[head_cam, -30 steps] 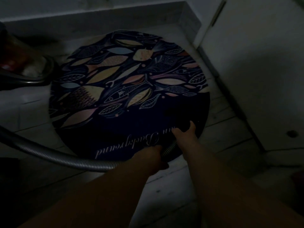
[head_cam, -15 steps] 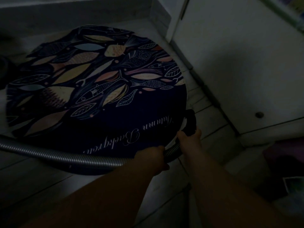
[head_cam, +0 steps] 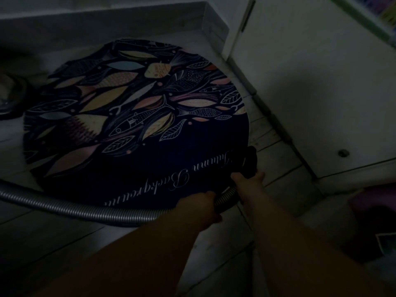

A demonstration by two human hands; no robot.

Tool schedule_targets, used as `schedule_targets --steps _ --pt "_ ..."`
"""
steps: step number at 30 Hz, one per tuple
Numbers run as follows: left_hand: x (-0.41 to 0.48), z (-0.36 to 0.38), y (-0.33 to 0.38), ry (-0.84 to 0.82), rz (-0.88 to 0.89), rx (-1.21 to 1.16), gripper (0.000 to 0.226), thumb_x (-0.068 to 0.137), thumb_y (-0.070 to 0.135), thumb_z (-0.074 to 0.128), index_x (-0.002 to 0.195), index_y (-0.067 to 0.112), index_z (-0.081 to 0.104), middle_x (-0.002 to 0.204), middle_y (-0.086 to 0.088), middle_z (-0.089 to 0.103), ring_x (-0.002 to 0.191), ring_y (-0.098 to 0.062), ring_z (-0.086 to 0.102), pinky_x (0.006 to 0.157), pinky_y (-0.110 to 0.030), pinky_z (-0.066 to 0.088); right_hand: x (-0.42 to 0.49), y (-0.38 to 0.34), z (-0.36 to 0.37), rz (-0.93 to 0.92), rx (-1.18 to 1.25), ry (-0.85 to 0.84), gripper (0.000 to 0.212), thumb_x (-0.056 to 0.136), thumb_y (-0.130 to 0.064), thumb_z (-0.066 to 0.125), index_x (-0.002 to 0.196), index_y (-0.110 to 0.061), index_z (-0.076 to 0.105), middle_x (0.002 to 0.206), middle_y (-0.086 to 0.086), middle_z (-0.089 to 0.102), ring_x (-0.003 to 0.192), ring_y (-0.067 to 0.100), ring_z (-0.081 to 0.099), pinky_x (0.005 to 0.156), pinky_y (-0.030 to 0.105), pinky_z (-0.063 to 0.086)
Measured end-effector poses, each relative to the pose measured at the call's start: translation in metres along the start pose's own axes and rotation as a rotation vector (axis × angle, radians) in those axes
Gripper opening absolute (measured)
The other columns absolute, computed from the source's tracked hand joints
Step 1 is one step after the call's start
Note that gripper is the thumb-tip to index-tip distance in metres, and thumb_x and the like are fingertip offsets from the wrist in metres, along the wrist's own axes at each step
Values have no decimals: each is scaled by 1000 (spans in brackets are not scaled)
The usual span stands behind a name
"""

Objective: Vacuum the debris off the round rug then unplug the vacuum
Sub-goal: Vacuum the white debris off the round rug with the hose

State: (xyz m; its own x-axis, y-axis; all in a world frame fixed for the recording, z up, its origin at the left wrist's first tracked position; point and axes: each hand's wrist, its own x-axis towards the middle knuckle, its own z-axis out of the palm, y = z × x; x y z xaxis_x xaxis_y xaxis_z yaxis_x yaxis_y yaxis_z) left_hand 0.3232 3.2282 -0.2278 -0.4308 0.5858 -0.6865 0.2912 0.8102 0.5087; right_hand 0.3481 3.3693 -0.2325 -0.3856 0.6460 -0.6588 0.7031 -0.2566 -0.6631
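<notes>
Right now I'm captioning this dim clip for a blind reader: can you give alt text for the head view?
Two bare hands hold a ribbed grey vacuum hose: the left hand grips the hose and the right hand holds its black nozzle end at the near right edge of a round dark rug printed with fish and leaves. It lies on a pale plank floor beside a white cabinet.

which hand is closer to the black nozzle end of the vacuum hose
Right. The right hand grips just behind the black vacuum nozzle at the dark round patterned rug edge. The left hand holds the grey ribbed hose further back, away from the nozzle.
</notes>
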Motion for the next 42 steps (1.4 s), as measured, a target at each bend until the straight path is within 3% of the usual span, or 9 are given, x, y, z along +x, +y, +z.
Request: schedule_targets --steps 4,9,16,21,26,32,38,42 --pt "-19 2 -23 12 -19 -46 52 86 39 62 128 14 43 123 -9 55 108 -23 54 87 -33 48 -17 6 20 -9 -32 -64 82 91 -21 65 152 -26 11 142 13 42 110 30 51 90 42 50" --pt "-52 4 -55 44 -50 -115 51 88 38 60 130 14 42 124 -8 55 109 -22 54 87 -31 47 -46 9 52 -13 -65 -141 89 91 -22 66 154 -33 3 150 10 35 122 31 47 101 46 46" --pt "-119 11 -130 176 -200 -254 49 89 39 59 128 13 43 123 -7 56 108 -21 55 91 -33 47 -109 19 137 -65 -117 -340 91 93 -19 65 155 -32 0 153 12 32 114 25 45 93 38 44" --pt "-167 20 -180 239 -298 -314 44 91 35 56 128 13 45 124 -6 56 110 -20 54 87 -24 41 -156 35 196 -101 -179 -466 89 93 -14 63 155 -31 2 156 10 26 120 26 43 91 35 41" --pt "-200 27 -207 256 -370 -351 44 89 33 58 127 17 45 124 -3 56 110 -19 54 81 -21 39 -186 47 229 -155 -325 -585 90 91 -17 65 156 -30 5 155 10 29 128 29 43 104 41 42" --pt "-220 36 -223 217 -449 -317 41 84 32 59 119 15 46 120 -7 57 106 -23 56 82 -27 44 -209 54 244 -190 -464 -697 89 91 -18 65 155 -32 6 147 10 38 107 22 46 93 35 45" --pt "-221 53 -202 230 -435 -232 37 85 31 57 116 17 45 117 -5 58 104 -24 59 81 -30 47 -206 62 217 -167 -509 -733 86 92 -21 64 155 -34 7 145 7 41 104 20 48 87 31 43" --pt "-210 60 -177 237 -398 -163 36 86 32 55 116 16 43 116 -7 59 102 -26 59 80 -31 48 -192 63 192 -141 -497 -685 83 93 -20 61 155 -35 8 150 9 37 111 27 49 94 37 45"
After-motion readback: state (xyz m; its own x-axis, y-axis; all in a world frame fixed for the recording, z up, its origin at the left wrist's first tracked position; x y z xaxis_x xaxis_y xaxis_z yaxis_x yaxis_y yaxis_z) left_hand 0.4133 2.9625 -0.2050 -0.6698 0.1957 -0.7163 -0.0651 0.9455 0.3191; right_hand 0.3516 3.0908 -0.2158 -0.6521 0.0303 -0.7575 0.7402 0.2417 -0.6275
